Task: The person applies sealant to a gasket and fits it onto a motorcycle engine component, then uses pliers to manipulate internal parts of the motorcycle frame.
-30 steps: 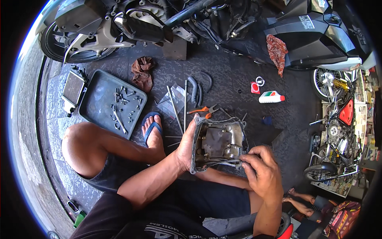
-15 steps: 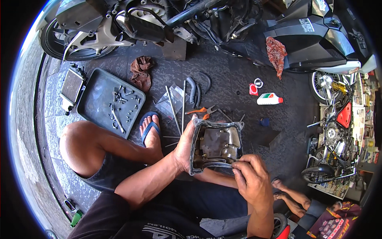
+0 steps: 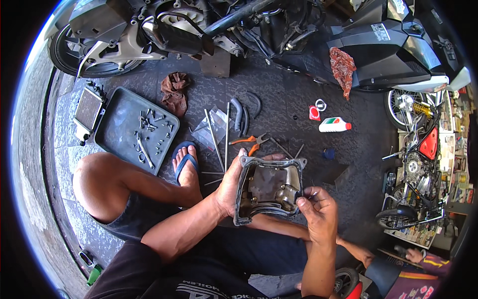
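Observation:
A metal engine valve cover point(image 3: 266, 185) lies hollow side up before me, with a dark rubber gasket point(image 3: 238, 199) along its rim. My left hand point(image 3: 230, 187) grips it from the left, the thumb up at its far left corner and fingertips showing behind the far edge. At the right edge, my right hand point(image 3: 320, 212) has its thumb and forefinger pinched on the gasket at the rim; the fingertips partly cover that spot. Just beyond the cover lie orange-handled pliers point(image 3: 254, 143) on the floor.
A grey tray point(image 3: 112, 112) of bolts sits at left, near a radiator point(image 3: 89, 107). Rods, hoses point(image 3: 238, 114), a rag point(image 3: 174, 92) and a white bottle point(image 3: 335, 124) are scattered on the floor. Motorcycles point(image 3: 164, 35) stand beyond and at right. Another person point(image 3: 408, 271) is at lower right.
My right hand has moved from the cover's lower right corner up along its right edge. The cover has tilted slightly. At lower right, the other person has shifted, with an arm now reaching out.

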The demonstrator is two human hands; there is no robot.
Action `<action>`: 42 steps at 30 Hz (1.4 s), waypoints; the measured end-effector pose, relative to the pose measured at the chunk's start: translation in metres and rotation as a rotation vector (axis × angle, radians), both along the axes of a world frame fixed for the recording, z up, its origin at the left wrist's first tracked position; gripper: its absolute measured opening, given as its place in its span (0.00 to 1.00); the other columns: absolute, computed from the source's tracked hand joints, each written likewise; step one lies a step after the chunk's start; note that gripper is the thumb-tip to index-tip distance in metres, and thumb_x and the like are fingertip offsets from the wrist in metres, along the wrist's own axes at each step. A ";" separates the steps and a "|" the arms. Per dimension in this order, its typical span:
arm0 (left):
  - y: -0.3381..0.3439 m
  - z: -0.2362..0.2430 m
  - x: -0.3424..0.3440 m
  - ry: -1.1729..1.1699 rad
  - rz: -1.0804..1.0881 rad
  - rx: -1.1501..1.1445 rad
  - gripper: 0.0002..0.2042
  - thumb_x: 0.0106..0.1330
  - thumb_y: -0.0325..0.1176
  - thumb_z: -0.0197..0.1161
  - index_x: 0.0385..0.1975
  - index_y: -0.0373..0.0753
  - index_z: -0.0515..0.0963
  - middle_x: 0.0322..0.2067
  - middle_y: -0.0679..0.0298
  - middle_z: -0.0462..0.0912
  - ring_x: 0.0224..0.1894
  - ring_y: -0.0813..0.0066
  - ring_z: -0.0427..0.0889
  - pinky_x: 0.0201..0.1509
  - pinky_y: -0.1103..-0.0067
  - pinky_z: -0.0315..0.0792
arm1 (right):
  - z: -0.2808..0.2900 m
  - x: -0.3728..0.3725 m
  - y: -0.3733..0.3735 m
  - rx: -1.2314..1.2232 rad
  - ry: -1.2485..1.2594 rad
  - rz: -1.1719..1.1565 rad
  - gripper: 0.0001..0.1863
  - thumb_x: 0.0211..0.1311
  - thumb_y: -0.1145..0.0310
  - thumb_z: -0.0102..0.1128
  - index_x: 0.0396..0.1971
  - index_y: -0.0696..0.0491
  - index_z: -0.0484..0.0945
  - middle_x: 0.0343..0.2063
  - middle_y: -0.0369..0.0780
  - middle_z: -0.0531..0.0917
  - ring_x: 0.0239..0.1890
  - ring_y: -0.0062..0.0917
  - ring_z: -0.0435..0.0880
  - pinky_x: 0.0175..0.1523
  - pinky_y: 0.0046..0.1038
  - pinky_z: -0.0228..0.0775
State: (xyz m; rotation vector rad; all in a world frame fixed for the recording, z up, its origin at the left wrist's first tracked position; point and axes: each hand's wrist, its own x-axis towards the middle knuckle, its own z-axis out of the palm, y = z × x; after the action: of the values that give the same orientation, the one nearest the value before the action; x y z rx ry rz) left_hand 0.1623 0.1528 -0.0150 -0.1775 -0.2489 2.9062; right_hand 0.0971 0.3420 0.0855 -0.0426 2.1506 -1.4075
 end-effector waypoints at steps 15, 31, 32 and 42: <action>0.000 -0.014 0.000 0.063 -0.061 0.065 0.45 0.64 0.72 0.45 0.69 0.37 0.59 0.65 0.50 0.68 0.65 0.53 0.71 0.67 0.56 0.66 | -0.015 -0.001 0.008 -0.353 -0.321 -0.116 0.09 0.60 0.79 0.66 0.39 0.60 0.77 0.33 0.40 0.84 0.35 0.20 0.83 0.43 0.21 0.77; -0.001 -0.026 0.002 -0.004 -0.047 0.474 0.44 0.66 0.70 0.44 0.69 0.36 0.61 0.64 0.48 0.69 0.63 0.50 0.72 0.67 0.53 0.65 | -0.015 0.017 0.013 -0.334 -0.239 -0.057 0.15 0.62 0.76 0.65 0.47 0.62 0.74 0.38 0.40 0.83 0.36 0.20 0.82 0.42 0.24 0.79; -0.001 -0.025 0.002 0.020 -0.043 0.517 0.44 0.66 0.70 0.44 0.69 0.36 0.60 0.64 0.48 0.68 0.63 0.50 0.72 0.67 0.53 0.65 | -0.014 0.017 0.012 -0.338 -0.255 -0.067 0.16 0.61 0.76 0.66 0.47 0.62 0.74 0.39 0.41 0.82 0.36 0.20 0.82 0.43 0.24 0.78; -0.001 0.004 0.000 -0.015 0.079 -0.077 0.47 0.65 0.72 0.44 0.70 0.34 0.55 0.66 0.49 0.66 0.65 0.54 0.70 0.68 0.58 0.66 | -0.017 0.025 0.007 -0.385 -0.110 0.041 0.30 0.53 0.80 0.71 0.55 0.64 0.66 0.48 0.46 0.79 0.50 0.27 0.80 0.55 0.29 0.75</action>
State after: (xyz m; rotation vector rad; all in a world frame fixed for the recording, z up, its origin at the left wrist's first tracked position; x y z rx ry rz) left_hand 0.1628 0.1523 -0.0108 -0.2061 -0.1491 2.9957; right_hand 0.1220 0.3493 0.0687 -0.1496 1.7560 -1.7369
